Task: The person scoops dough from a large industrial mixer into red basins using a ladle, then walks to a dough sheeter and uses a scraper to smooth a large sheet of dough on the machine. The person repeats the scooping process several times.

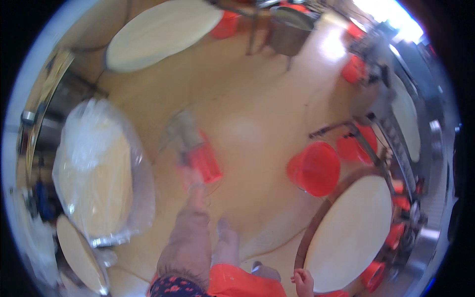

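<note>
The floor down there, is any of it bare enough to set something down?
Yes. The widest bare patch of floor lies between the plastic-wrapped round table and the red bucket. Another open strip runs up toward the chair. The right side is crowded, with red buckets around the round table. The left hand is blurred, holding something red.

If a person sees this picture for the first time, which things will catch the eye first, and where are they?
In the middle, the left hand is stretched out and appears to hold a blurred red cup-like thing over the pale floor. To its right a red bucket stands on the floor beside a round cream table. On the left, a big clear plastic sheet covers another round table.
</note>
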`<state>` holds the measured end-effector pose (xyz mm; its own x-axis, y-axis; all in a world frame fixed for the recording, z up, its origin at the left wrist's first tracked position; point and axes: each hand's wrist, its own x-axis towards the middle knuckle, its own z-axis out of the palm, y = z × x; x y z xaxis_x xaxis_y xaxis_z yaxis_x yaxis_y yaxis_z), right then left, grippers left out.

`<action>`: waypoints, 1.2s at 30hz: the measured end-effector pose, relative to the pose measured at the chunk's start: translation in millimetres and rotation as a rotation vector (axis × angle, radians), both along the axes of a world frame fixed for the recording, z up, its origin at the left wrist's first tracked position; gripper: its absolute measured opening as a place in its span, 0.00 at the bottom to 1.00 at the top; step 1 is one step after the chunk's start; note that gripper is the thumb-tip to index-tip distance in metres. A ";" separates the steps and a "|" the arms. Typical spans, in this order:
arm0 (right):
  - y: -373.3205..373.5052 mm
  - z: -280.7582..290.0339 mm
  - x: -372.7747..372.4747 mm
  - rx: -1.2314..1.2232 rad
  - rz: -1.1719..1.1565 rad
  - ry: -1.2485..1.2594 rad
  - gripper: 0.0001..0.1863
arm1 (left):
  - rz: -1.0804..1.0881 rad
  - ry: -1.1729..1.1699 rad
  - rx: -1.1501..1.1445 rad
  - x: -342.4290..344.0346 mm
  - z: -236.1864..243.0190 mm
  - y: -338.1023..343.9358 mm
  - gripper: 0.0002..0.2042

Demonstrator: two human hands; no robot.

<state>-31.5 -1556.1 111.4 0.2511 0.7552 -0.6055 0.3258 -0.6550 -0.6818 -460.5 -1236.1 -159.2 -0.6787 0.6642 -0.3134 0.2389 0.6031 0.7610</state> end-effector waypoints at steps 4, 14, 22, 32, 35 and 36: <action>37.1 11.7 -10.5 0.048 0.080 -0.015 0.11 | 0.097 0.011 0.254 10.3 65.4 -71.9 0.16; 195.1 92.7 -51.4 0.398 0.225 0.456 0.30 | -0.638 -0.457 -0.027 228.4 354.9 -171.9 0.08; 281.1 159.0 54.5 0.362 -0.378 1.161 0.11 | -1.113 -0.377 -0.214 279.9 375.5 -113.7 0.24; 356.2 200.6 276.5 0.882 -0.664 1.500 0.25 | -1.244 0.208 -0.173 266.3 268.2 -10.9 0.12; 360.2 253.5 323.7 1.076 -0.714 1.448 0.30 | -1.163 0.368 0.178 319.7 279.9 75.5 0.12; 360.0 271.1 333.8 1.131 -0.742 1.418 0.30 | -1.085 0.329 0.350 339.0 290.3 104.5 0.14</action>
